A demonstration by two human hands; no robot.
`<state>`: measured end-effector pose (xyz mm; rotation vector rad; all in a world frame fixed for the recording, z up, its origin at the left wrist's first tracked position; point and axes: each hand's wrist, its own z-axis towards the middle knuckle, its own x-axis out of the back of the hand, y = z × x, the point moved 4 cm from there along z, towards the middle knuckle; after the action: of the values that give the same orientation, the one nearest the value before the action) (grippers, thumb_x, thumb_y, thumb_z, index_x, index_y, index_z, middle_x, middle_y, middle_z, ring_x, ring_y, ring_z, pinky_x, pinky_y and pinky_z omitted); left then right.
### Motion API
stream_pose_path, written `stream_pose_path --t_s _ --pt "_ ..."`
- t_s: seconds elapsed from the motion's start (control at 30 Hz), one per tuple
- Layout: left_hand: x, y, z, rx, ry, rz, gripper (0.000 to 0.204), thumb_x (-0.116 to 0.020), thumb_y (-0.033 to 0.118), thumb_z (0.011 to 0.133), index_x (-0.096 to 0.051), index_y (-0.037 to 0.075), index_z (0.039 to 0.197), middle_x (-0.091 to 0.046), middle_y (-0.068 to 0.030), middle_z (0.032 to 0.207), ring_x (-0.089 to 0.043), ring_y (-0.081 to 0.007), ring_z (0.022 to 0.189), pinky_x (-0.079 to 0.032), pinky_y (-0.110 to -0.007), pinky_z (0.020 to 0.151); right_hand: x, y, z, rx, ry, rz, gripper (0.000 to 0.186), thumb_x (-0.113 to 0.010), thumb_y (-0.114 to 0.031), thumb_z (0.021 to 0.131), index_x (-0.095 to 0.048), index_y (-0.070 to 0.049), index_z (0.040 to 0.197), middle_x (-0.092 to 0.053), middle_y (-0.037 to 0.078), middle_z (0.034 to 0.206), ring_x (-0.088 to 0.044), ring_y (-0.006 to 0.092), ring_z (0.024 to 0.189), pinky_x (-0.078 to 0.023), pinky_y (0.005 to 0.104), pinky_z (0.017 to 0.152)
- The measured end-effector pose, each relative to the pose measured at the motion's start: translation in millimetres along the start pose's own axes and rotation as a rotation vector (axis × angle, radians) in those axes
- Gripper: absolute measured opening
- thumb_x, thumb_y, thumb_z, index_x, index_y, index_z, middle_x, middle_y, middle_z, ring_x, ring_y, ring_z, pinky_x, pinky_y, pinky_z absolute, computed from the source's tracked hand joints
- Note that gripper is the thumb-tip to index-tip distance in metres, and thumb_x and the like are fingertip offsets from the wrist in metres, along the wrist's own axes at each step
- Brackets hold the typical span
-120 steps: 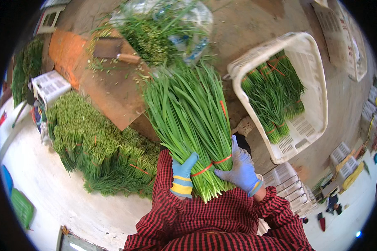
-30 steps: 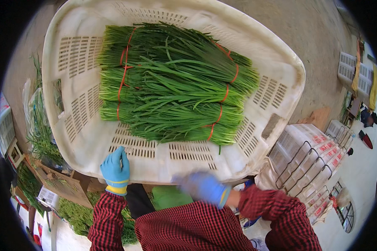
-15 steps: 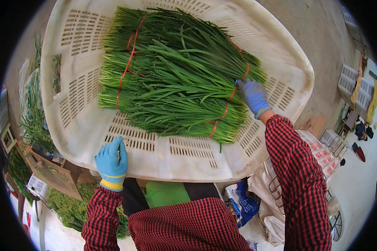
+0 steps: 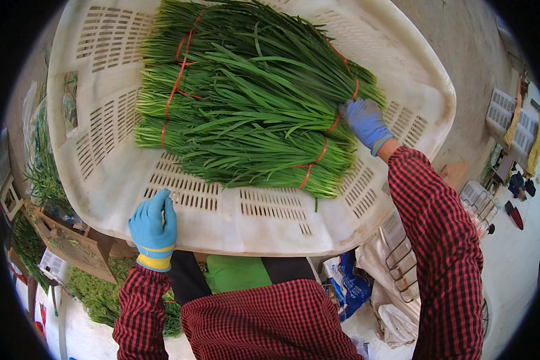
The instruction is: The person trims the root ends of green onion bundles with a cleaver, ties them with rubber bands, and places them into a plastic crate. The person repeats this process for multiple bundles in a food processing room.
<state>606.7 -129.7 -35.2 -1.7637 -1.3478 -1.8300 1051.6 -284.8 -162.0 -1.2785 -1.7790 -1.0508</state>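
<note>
Several bundles of garlic chives point(image 4: 246, 102), tied with red bands, lie side by side in a big white slotted plastic basket point(image 4: 336, 231). My right hand point(image 4: 366, 123), in a bluish-purple glove, is closed on the right end of a chive bundle beside its red tie point(image 4: 335, 124); its fingertips are partly hidden among the stems. My left hand point(image 4: 154, 225), in a light blue glove with a yellow cuff, is at the basket's near left edge. Its thumb and finger come together in a pinch, and whatever they hold is too small or hidden to name.
A brown carton point(image 4: 72, 243) and loose greens point(image 4: 96, 294) stand below left of the basket. At the lower right are a blue and white bag point(image 4: 349, 285) and pale sacking point(image 4: 396, 282). Grey crates point(image 4: 511, 123) stand far right.
The basket and bundles have shifted slightly up and to the left in view. My right hand has moved up a little, still at the bundle's end. My left hand stays by the near rim.
</note>
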Motion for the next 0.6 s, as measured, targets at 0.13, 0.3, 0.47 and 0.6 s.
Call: stream_pose_path --t_s 0.13,0.3,0.47,0.6 --pt "0.7 0.2 0.2 0.009 -0.005 -0.015 0.028 -0.071 0.002 0.081 -0.065 0.011 0.107 -0.064 -0.0064 0.074 -0.061 -0.0258 0.063 -0.044 -0.038 0.053 -9.0 2.8 -14.3 0.185 0.003 -0.035 0.011 -0.058 -0.015 0.086 -0.067 -0.008 0.083 -0.063 0.010 0.071 -0.063 0.0276 0.066 -0.048 0.0410 0.054" --pt "0.4 -0.2 -0.5 0.017 0.009 -0.012 0.027 -0.070 0.003 0.082 -0.065 0.012 0.107 -0.063 -0.0054 0.073 -0.061 -0.0251 0.064 -0.044 -0.038 0.054 -5.4 10.7 -49.5 0.014 -0.384 0.072 0.012 -0.061 -0.012 0.081 -0.072 -0.009 0.078 -0.070 0.012 0.078 -0.069 0.0299 0.072 -0.053 0.0420 0.060" --pt "0.0 -0.8 -1.5 0.033 -0.006 0.005 0.023 -0.069 0.006 0.084 -0.066 0.012 0.106 -0.064 -0.0050 0.076 -0.062 -0.0256 0.067 -0.045 -0.039 0.056 89.1 -61.0 -96.7 -0.278 -0.500 0.892 0.014 -0.061 -0.019 0.084 -0.074 -0.013 0.087 -0.070 0.012 0.080 -0.068 0.0323 0.072 -0.054 0.0442 0.068" --pt "0.4 -0.2 -1.5 0.035 -0.019 0.033 0.020 -0.068 0.009 0.084 -0.067 0.013 0.104 -0.065 -0.0056 0.077 -0.062 -0.0269 0.068 -0.045 -0.040 0.058 199.0 -186.1 -100.3 0.052 -0.308 1.526 0.022 -0.061 -0.031 0.089 -0.071 -0.012 0.093 -0.068 0.012 0.083 -0.067 0.0323 0.077 -0.053 0.0440 0.073"
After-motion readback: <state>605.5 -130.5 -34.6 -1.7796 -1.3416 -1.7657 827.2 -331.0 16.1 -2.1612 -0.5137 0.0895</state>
